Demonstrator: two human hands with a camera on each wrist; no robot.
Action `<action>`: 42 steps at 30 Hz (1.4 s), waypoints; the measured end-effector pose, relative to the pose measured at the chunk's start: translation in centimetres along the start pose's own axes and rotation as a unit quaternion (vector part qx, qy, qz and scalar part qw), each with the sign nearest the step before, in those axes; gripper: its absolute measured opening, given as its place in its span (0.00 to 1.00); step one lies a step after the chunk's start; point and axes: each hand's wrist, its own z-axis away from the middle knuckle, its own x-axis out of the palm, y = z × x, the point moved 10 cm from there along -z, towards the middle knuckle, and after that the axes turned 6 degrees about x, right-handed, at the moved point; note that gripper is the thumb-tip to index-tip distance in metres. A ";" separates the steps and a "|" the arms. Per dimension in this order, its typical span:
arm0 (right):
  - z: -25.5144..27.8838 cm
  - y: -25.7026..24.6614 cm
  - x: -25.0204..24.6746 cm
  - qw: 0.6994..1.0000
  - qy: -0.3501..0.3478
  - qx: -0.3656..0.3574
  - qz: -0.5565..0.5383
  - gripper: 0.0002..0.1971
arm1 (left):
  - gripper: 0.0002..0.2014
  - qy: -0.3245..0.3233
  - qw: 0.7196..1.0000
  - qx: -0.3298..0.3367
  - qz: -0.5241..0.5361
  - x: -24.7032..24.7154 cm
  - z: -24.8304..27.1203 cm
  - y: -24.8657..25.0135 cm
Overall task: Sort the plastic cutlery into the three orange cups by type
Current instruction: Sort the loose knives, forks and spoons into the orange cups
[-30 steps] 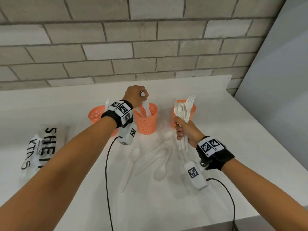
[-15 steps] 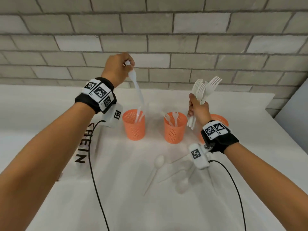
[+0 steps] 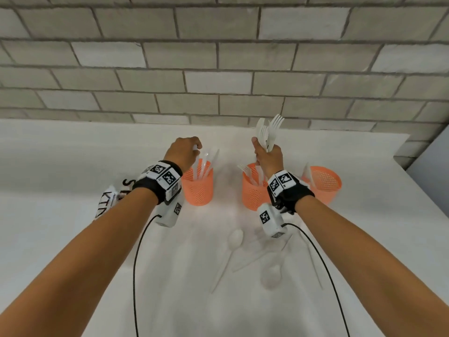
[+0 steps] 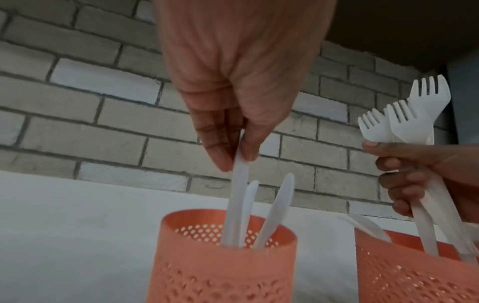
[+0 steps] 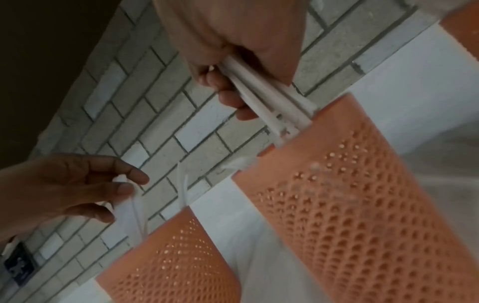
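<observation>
A: What lies behind the worktop [image 3: 73, 239]?
B: A wall of grey brick [image 3: 218, 57] with darker mortar lines, running across the whole back edge.

A: And the worktop itself?
B: White and smooth. A white bag [image 3: 109, 198] with black lettering lies on its left part.

A: On the right?
B: A plain grey panel [image 3: 432, 171] at the corner.

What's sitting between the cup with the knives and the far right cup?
In the head view, the middle orange cup stands between the knife cup and the right cup, holding forks, with the right hand above it.
</observation>
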 end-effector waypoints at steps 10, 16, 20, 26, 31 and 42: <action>0.1 3.3 0.2 0.995 0.059 0.022 0.081 0.20 | 0.23 0.001 0.999 -0.033 0.008 1.2 0.4 -1.7; 0.3 2.1 -0.4 0.987 0.069 -0.024 0.140 0.18 | 0.30 -0.039 0.996 -0.047 -0.063 2.4 0.5 -1.8; 1.3 0.5 -2.4 0.989 0.095 -0.061 0.093 0.15 | 0.32 0.025 0.999 -0.023 -0.015 0.9 1.2 -0.4; 3.8 -0.4 -7.3 0.991 0.061 -0.093 0.072 0.07 | 0.15 0.139 0.982 0.059 0.114 -0.9 4.8 4.5; 6.6 6.1 -12.4 0.955 0.020 0.021 0.295 0.10 | 0.11 -0.127 0.991 0.017 0.038 8.3 9.1 4.9; 12.0 15.8 -16.6 0.822 -0.033 0.190 0.536 0.20 | 0.24 -0.287 0.949 -0.054 -0.123 16.5 16.8 4.2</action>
